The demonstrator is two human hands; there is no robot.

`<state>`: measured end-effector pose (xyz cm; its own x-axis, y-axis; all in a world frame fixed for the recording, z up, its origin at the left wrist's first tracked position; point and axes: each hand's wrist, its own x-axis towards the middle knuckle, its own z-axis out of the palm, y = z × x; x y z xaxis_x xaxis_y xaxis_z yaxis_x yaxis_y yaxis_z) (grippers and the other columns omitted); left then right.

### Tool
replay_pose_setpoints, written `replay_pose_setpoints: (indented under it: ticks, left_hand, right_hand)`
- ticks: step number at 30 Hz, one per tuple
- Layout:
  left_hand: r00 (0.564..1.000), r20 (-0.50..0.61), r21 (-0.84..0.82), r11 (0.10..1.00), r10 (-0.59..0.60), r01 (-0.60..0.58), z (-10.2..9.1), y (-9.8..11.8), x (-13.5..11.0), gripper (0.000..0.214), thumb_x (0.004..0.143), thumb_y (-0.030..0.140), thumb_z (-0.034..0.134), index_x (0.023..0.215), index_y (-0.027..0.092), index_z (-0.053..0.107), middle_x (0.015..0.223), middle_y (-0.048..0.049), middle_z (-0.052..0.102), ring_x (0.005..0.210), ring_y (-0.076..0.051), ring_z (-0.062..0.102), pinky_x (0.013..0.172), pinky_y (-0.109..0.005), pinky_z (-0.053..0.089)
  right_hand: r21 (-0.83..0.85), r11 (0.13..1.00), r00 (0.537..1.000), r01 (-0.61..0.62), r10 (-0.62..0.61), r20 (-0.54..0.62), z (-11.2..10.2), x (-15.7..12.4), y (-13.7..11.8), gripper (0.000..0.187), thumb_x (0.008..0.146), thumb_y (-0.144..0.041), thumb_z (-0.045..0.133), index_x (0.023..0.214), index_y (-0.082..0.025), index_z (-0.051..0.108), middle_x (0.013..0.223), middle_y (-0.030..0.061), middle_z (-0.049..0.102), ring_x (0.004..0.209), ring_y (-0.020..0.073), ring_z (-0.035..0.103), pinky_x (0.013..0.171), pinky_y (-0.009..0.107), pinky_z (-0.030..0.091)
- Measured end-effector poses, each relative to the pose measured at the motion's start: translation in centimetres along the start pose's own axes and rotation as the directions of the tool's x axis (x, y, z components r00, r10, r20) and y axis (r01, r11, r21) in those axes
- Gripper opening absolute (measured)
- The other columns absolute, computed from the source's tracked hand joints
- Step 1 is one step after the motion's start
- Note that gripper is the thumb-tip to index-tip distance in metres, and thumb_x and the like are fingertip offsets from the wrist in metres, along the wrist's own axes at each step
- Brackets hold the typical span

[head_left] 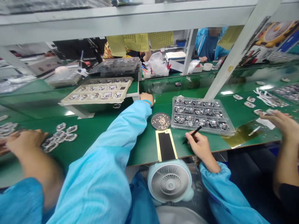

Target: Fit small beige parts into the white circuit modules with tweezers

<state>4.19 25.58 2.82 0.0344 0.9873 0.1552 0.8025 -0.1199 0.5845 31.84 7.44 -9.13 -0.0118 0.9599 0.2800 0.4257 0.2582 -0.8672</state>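
Observation:
My left hand (147, 98), with a blue band at the wrist, reaches far forward beside the leg of a small raised stand. Its fingers are mostly hidden, so whether it holds anything does not show. Pinched in my right hand (198, 143) are slim black tweezers (195, 132), over the green bench near its front edge. Just beyond that hand lies a clear plastic tray (230, 130) with rows of small electronic assemblies. Left of the tray is a round dark dish (154, 123) scattered with tiny pale pieces. A black pad (166, 146) edged with yellow tape sits between my arms.
A cream tray (93, 100) of parts rests on the raised stand (136, 91). A small fan (170, 182) is below the bench edge. Co-workers' hands appear at left (26, 141) and right (280, 123), near loose white parts (61, 137). A slanted post (230, 67) rises behind the clear tray.

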Motion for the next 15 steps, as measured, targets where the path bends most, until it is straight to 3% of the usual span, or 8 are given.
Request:
replay_pose_setpoints:
  ticks: [4, 6, 8, 9, 11, 13, 15]
  left_hand:
    - [1.0, -0.018, -0.012, 1.0, 0.014, -0.014, 0.7, 0.1, -3.2, 0.03, 0.085, 0.031, 0.078, 0.105, 0.009, 0.07, 0.11, -0.0145, 0.071, 0.106, -0.028, 0.067, 0.097, -0.042, 0.055]
    - [0.995, 0.067, -0.244, 0.968, 0.067, -0.049, 1.5, -0.4, -6.6, 0.03, 0.081, 0.029, 0.079, 0.104, 0.011, 0.071, 0.101, -0.0126, 0.074, 0.097, -0.026, 0.07, 0.091, -0.039, 0.056]
    - [0.952, 0.291, -0.61, 0.785, 0.093, 0.11, 2.5, -1.3, -10.5, 0.044, 0.08, 0.028, 0.08, 0.117, 0.011, 0.067, 0.097, -0.0118, 0.075, 0.086, -0.022, 0.073, 0.082, -0.036, 0.058]
    - [0.897, 0.42, -0.709, 0.667, 0.139, 0.228, 3.0, -1.9, -12.3, 0.051, 0.079, 0.03, 0.082, 0.123, 0.011, 0.064, 0.098, -0.0117, 0.076, 0.083, -0.022, 0.074, 0.079, -0.035, 0.059]
    - [0.79, 0.573, -0.766, 0.486, 0.219, 0.421, 4.1, -2.7, -15.0, 0.059, 0.071, 0.027, 0.089, 0.123, 0.011, 0.064, 0.101, -0.0125, 0.076, 0.081, -0.021, 0.074, 0.078, -0.035, 0.06]
    - [0.747, 0.616, -0.765, 0.414, 0.25, 0.493, 4.9, -3.2, -16.5, 0.061, 0.065, 0.021, 0.093, 0.119, 0.011, 0.067, 0.105, -0.0129, 0.076, 0.086, -0.02, 0.075, 0.083, -0.034, 0.06]
    - [0.757, 0.607, -0.773, 0.401, 0.242, 0.491, 5.5, -3.4, -16.9, 0.061, 0.062, 0.016, 0.094, 0.118, 0.012, 0.069, 0.106, -0.0124, 0.076, 0.091, -0.018, 0.074, 0.087, -0.031, 0.059]
  right_hand:
    - [0.031, 0.999, 1.0, -0.012, 0.012, 0.005, 0.1, -0.1, -0.2, 0.038, 0.097, -0.053, 0.063, 0.085, -0.018, 0.069, 0.064, 0.0021, 0.065, 0.057, 0.0159, 0.062, 0.056, 0.027, 0.046]
    - [0.072, 0.997, 0.999, -0.035, 0.035, 0.006, 0.1, 0.1, -0.3, 0.037, 0.095, -0.054, 0.066, 0.084, -0.018, 0.07, 0.065, 0.0031, 0.067, 0.057, 0.0161, 0.063, 0.055, 0.026, 0.048]
    - [0.166, 0.983, 0.997, -0.078, 0.078, 0.008, -0.1, 0.3, -0.2, 0.037, 0.093, -0.054, 0.069, 0.084, -0.018, 0.07, 0.063, 0.0033, 0.067, 0.053, 0.0151, 0.061, 0.05, 0.025, 0.049]
    - [0.232, 0.967, 0.995, -0.103, 0.104, 0.008, -0.3, 0.5, -0.1, 0.036, 0.092, -0.054, 0.07, 0.084, -0.018, 0.07, 0.063, 0.0032, 0.067, 0.051, 0.0144, 0.06, 0.047, 0.024, 0.048]
    - [0.372, 0.918, 0.99, -0.135, 0.144, 0.004, -0.8, 0.9, 0.2, 0.032, 0.091, -0.051, 0.073, 0.09, -0.019, 0.071, 0.068, 0.0032, 0.069, 0.052, 0.0141, 0.061, 0.044, 0.023, 0.049]
    - [0.468, 0.874, 0.989, -0.133, 0.151, -0.001, -1.4, 1.2, 0.6, 0.026, 0.089, -0.046, 0.077, 0.096, -0.021, 0.07, 0.078, 0.0039, 0.072, 0.058, 0.0158, 0.065, 0.044, 0.024, 0.052]
    - [0.482, 0.869, 0.992, -0.111, 0.128, -0.003, -1.6, 1.2, 0.6, 0.021, 0.089, -0.04, 0.079, 0.099, -0.023, 0.071, 0.084, 0.0041, 0.072, 0.063, 0.0163, 0.067, 0.046, 0.024, 0.054]
